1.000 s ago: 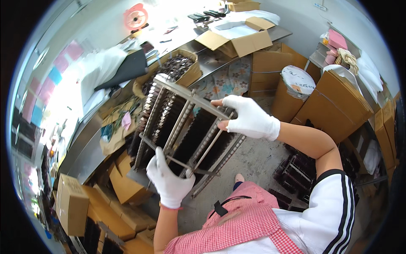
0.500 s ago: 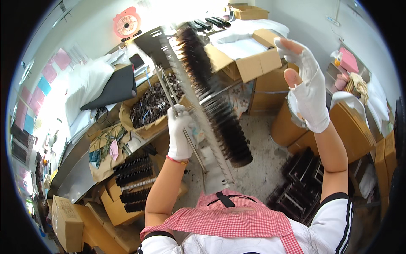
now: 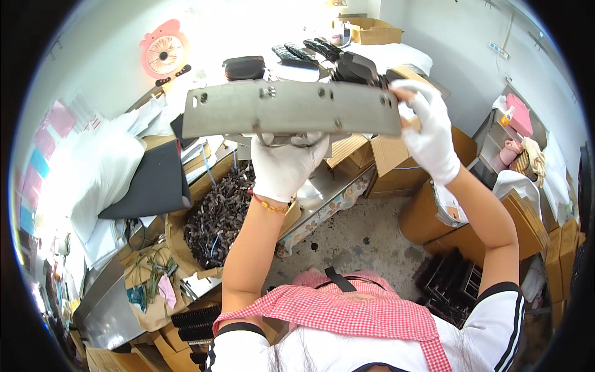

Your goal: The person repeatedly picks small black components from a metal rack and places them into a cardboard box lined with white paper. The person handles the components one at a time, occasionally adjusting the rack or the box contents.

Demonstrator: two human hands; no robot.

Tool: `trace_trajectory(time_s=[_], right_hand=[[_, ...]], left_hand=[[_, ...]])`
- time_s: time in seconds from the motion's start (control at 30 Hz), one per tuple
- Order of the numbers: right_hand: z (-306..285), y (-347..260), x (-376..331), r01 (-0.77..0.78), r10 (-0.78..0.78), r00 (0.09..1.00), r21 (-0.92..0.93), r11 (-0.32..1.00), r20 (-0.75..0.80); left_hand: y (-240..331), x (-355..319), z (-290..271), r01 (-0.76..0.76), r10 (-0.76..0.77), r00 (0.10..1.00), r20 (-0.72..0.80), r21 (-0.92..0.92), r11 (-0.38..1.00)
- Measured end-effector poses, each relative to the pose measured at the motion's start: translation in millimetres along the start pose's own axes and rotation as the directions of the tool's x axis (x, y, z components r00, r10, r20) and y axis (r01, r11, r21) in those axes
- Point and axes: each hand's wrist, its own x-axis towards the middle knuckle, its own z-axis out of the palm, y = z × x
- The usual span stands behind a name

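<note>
A long grey metal rack (image 3: 294,108) with holes along its face is raised level in front of me. My left hand (image 3: 285,167), in a white fingertip-less glove, grips it from beneath near the middle; the rack hides part of the fingers. At its right end, my right hand (image 3: 431,133), gloved the same way, has bent fingers and thumb closed about the corner. Black pieces (image 3: 356,67) show above the rack's far edge, partly hidden by it. Below my left hand, a cardboard box (image 3: 176,239) holds many small dark pieces (image 3: 220,217).
A metal-topped bench (image 3: 111,322) runs along the left, with a black sheet (image 3: 152,180) and white wrapping (image 3: 108,164) on it. A pink fan (image 3: 163,54) stands at the back. Dark racks (image 3: 449,285) sit on the floor at right, near a brown drum (image 3: 421,214).
The rack, upright with its row of black bristly pieces facing sideways, has been raised and turned level, showing its metal face. My right hand has come from open air to its right end.
</note>
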Motion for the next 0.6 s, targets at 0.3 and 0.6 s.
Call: trace_trajectory(time_s=[0.3, 0.6], right_hand=[[109.1, 83.6, 118.5, -0.274, 0.18, 0.951, 0.417, 0.867, 0.25], [243.5, 179.0, 205.2, -0.36, 0.059, 0.908, 0.698, 0.619, 0.416]], left_hand=[[65.9, 110.2, -22.7, -0.091, 0.083, 0.996, -0.042, -0.258, 0.962], [120.6, 205.5, -41.6, -0.284, 0.256, 0.959, -0.122, -0.411, 0.866]])
